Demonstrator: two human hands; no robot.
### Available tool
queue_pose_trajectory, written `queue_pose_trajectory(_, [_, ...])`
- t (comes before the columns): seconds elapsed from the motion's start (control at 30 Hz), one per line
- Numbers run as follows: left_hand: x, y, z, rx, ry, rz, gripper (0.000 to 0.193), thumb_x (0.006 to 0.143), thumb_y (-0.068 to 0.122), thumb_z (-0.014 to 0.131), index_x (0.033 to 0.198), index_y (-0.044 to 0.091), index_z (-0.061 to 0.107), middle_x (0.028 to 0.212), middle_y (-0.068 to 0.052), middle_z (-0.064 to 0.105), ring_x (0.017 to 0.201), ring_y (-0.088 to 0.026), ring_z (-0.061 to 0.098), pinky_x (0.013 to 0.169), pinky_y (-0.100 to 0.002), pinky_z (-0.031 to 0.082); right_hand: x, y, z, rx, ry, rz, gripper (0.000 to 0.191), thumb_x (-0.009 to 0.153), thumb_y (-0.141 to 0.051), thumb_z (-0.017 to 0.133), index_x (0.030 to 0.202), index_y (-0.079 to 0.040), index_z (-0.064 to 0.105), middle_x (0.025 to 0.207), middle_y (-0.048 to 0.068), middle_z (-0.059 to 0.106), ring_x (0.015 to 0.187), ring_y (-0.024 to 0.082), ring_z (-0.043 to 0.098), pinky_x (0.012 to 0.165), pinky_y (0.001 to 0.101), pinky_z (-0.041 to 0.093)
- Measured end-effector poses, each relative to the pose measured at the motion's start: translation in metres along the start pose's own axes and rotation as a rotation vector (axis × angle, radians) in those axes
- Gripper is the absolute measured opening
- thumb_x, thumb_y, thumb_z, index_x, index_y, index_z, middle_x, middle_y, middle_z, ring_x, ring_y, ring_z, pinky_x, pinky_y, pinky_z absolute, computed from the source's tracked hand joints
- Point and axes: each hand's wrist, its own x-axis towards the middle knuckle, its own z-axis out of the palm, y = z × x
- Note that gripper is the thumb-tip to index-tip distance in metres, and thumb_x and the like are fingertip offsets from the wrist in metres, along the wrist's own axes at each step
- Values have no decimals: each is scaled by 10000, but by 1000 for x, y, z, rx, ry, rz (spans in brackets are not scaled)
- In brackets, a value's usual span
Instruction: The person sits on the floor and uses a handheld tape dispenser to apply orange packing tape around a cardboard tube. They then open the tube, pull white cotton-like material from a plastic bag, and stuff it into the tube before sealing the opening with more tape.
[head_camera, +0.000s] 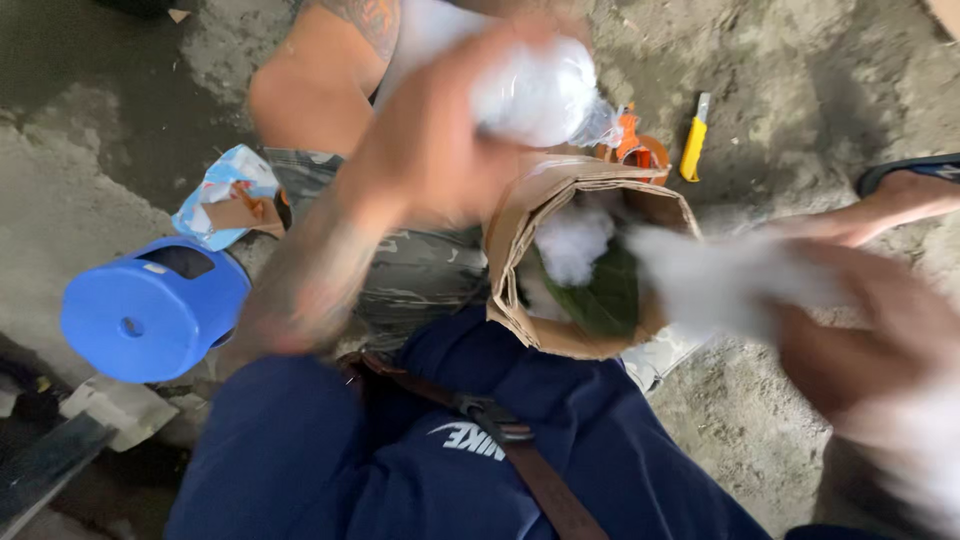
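My left hand (430, 150) is raised over the middle and grips a clear plastic bag of white fluffy filling (535, 90). Below it stands an open brown cardboard wrap (515, 240) holding a green leaf (600, 295) and a clump of white filling (572, 240). My right hand (870, 330), heavily blurred at the right, is closed on a stretched tuft of white filling (700, 275) that reaches toward the wrap's opening. My navy-clad legs and a brown strap (500, 430) fill the bottom.
Another person sits opposite: a bare knee (310, 90), camouflage shorts (420, 270), and a foot in a sandal (900, 195) at the right. A blue plastic stool (150, 310) lies at the left beside a torn blue-white packet (225, 195). A yellow utility knife (694, 140) lies on the rough concrete.
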Motion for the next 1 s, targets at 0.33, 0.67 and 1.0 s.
queue_pose_trajectory(0.33, [-36, 86, 25, 308, -679, 233, 914, 573, 715, 781, 1144, 6, 695, 1126, -145, 696, 1241, -300, 572, 1269, -565, 103, 55, -44, 31, -15, -380, -302, 735, 653, -86, 627, 1382, -167, 671, 1542, 250, 516, 1416, 422, 475, 946, 470, 513])
queue_pose_trajectory(0.67, [-38, 85, 49, 202, -456, 372, 555, 785, 597, 663, 771, 63, 809, 1048, -116, 732, 1092, -351, 610, 1229, -578, 169, 41, -50, 25, 155, -270, -229, 470, 751, -16, 625, 1216, -30, 695, 1277, 129, 641, 1223, 293, 557, 1023, 466, 436])
queue_pose_trajectory(1.0, [-23, 99, 49, 494, -435, 311, 172, 798, 230, 663, 693, 122, 745, 792, -50, 677, 917, -271, 616, 1229, -565, 253, 45, -59, 20, -163, -601, -231, 262, 771, -135, 610, 995, -97, 740, 1280, 85, 653, 1195, 293, 531, 1003, 436, 420])
